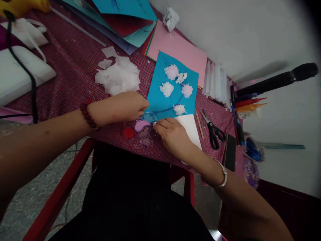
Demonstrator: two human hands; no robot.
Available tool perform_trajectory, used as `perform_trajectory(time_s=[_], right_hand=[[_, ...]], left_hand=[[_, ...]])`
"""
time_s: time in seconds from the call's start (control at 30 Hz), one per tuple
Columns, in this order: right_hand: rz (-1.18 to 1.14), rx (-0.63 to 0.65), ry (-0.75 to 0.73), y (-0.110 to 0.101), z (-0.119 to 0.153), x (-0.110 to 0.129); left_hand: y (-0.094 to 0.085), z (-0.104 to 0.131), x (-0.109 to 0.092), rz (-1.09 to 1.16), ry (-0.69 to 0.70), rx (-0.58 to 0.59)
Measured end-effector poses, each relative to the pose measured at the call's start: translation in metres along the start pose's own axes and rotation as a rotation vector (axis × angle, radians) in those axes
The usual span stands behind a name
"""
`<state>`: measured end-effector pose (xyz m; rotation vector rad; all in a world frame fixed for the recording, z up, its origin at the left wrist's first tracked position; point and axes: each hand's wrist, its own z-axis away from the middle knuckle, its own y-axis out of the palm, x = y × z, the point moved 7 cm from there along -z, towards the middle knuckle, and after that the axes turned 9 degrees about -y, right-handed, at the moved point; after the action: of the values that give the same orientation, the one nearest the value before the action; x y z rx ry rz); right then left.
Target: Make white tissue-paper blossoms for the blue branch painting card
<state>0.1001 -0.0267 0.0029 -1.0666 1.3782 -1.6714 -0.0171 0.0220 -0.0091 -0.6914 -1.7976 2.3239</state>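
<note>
A blue sheet (pixel 156 95) with several white and pale pink paper flowers (pixel 167 89) and a dark drawn branch lies on the checked cloth. My left hand (pixel 131 106) is at its lower left corner, fingers curled by a clear round lid (pixel 149 117); what they pinch is too small to name. My right hand (pixel 173 135) rests partly over a white sheet (pixel 191 129), its fingers bent at a small whitish bit beside the paint pots. A pink pot (pixel 141 126) lies between the hands, with a red pot (pixel 128 133) to its left.
White paper pieces (pixel 120 76) are heaped behind my left hand. Black scissors (pixel 213 132), a wooden stick (pixel 200 124) and a phone (pixel 229 152) lie right. Pink paper (pixel 180 48), glue sticks (pixel 215 80) and a yellow glue gun (pixel 22 7) are farther back.
</note>
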Motion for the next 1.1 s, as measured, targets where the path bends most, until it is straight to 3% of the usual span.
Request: perform_trajectory(time_s=[0.2,0.37,0.53,0.67,0.77,0.83,0.9,1.0,1.1], right_hand=[[-0.384,-0.150,0.251,-0.004,0.001,-0.024],[-0.557,-0.272,0.251,-0.009,0.015,-0.007],[-0.408,-0.122,0.086,0.005,0.027,0.029],[-0.310,-0.032,0.082,0.015,0.025,0.036],[-0.380,-0.036,0.092,0.017,0.022,0.033],[-0.523,-0.106,0.124,0.015,0.026,0.029],[-0.701,-0.273,0.245,0.010,0.037,0.019],[-0.954,-0.505,0.577,0.012,0.069,0.001],[-1.185,-0.531,0.781,0.026,0.088,0.002]], left_hand=[[-0.003,0.003,-0.002,-0.006,-0.034,-0.005],[-0.003,0.007,-0.003,-0.013,-0.041,0.015],[-0.004,0.008,-0.003,-0.027,-0.051,-0.006],[-0.004,0.007,-0.002,0.011,-0.055,-0.011],[-0.003,0.006,-0.002,0.056,-0.043,-0.011],[-0.002,0.006,0.000,0.098,-0.037,-0.018],[0.000,0.006,0.002,0.176,-0.017,-0.013],[0.001,0.006,0.008,0.338,-0.007,0.014],[-0.003,0.011,0.018,0.483,-0.075,0.032]])
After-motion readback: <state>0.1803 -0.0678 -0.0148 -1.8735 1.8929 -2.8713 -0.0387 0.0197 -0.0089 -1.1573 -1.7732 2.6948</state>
